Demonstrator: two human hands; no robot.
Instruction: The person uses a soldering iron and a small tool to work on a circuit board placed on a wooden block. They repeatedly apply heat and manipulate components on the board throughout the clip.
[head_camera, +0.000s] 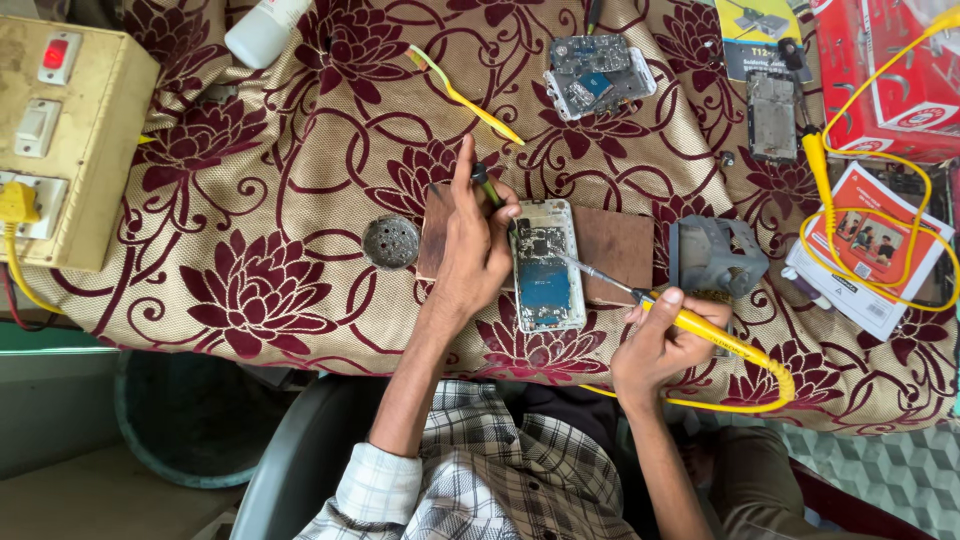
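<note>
An opened phone with its board and blue battery exposed lies on a brown wooden board. My left hand rests at the phone's left edge and holds a thin dark tool, forefinger pointing up. My right hand grips a yellow-handled soldering iron. Its metal tip reaches onto the phone's board.
A round metal dish sits left of the board, and a grey metal stand to the right. Yellow tweezers, another dismantled phone, a circuit board, red boxes and a yellow cable lie farther off. A switch box stands far left.
</note>
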